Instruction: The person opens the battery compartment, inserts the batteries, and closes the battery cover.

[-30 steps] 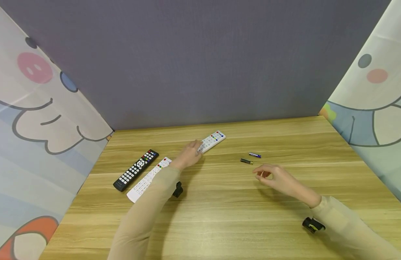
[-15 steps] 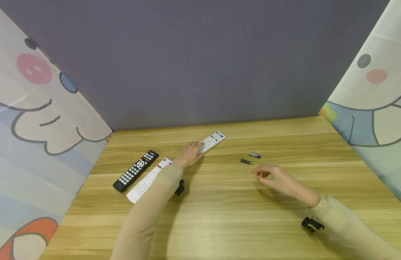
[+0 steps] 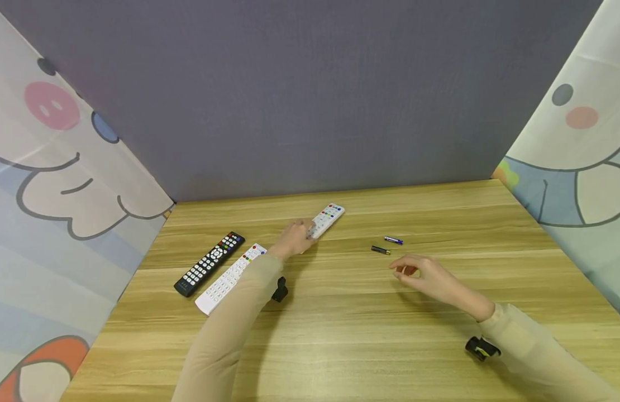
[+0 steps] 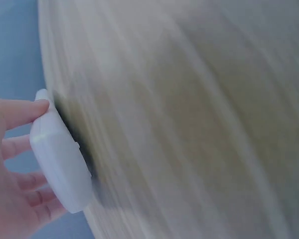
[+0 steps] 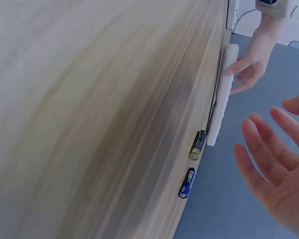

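left hand point(image 3: 294, 239): your thumb and fingers pinch the white remote point(image 3: 329, 219) at its near half.
white remote: close to the surface's point(image 3: 340, 335) far edge, roughly midway between its left and right edges; whether it's fully off the wood, can't tell.
long axis: slants near-left to far-right; free end points from your grip toward the far edge.
right hand point(image 3: 425, 273): holds nothing, fingers loosely bent; nearer than your left to the black battery point(image 3: 381, 250) and blue battery point(image 3: 393, 240).
batteries: right of the remote, apart from it.
vs 1 s ago: remote's far end sits slightly further left; batteries look unmoved.
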Available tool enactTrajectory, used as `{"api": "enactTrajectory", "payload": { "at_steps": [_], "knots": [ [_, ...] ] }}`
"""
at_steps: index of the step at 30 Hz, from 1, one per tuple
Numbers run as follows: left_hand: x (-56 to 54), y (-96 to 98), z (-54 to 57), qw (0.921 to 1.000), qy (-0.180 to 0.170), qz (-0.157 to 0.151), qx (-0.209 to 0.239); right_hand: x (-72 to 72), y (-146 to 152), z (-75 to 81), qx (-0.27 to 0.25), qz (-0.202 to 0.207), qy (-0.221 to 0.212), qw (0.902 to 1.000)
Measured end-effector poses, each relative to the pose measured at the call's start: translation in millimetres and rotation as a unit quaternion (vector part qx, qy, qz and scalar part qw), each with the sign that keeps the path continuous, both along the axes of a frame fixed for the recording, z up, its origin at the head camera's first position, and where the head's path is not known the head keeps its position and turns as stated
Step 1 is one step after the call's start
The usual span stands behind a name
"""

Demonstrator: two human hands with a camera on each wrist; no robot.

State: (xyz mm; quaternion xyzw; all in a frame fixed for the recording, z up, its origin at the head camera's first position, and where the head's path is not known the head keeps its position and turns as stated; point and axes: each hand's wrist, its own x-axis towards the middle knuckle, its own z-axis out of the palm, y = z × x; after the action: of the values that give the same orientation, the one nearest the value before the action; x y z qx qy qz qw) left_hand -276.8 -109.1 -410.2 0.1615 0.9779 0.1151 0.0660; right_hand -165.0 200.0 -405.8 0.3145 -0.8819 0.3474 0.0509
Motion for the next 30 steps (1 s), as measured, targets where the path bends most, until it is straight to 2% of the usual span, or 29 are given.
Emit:
{"api": "enactTrajectory", "payload": {
  "at_steps": [4, 8, 12, 16, 22, 25, 30],
  "knots": [
    [1.0, -0.5, 3.2, 0.9993, -0.013, 0.012, 0.033, 0.1, 0, -0.4, 0.001, 0.001, 0.004, 1.0000],
    [2.6, -3.6, 4.9, 0.9968, -0.012, 0.004, 0.079, 0.7, -1, -1.1, -0.002, 0.001, 0.003, 1.0000],
    [6.0, -6.9, 7.7, 0.9879, -0.030, 0.007, 0.152, 0.9, -2, -2.1, -0.009, 0.004, 0.010, 0.9999],
    [11.8, -8.4, 12.9, 0.9692, -0.068, 0.028, 0.235, 1.1, -3, -2.2, -0.013, 0.009, 0.011, 0.9998],
    [21.1, -10.7, 20.8, 0.9294, -0.123, 0.036, 0.346, 2.1, -5, 0.0, -0.011, 0.008, -0.004, 0.9999],
    [25.2, -11.5, 23.6, 0.9124, -0.137, 0.036, 0.384, 2.9, -7, 1.3, -0.010, 0.012, -0.010, 0.9998],
    [31.4, -11.8, 27.4, 0.8937, -0.141, 0.036, 0.424, 3.9, -11, 3.9, -0.014, 0.015, -0.004, 0.9998]
  ]
}}
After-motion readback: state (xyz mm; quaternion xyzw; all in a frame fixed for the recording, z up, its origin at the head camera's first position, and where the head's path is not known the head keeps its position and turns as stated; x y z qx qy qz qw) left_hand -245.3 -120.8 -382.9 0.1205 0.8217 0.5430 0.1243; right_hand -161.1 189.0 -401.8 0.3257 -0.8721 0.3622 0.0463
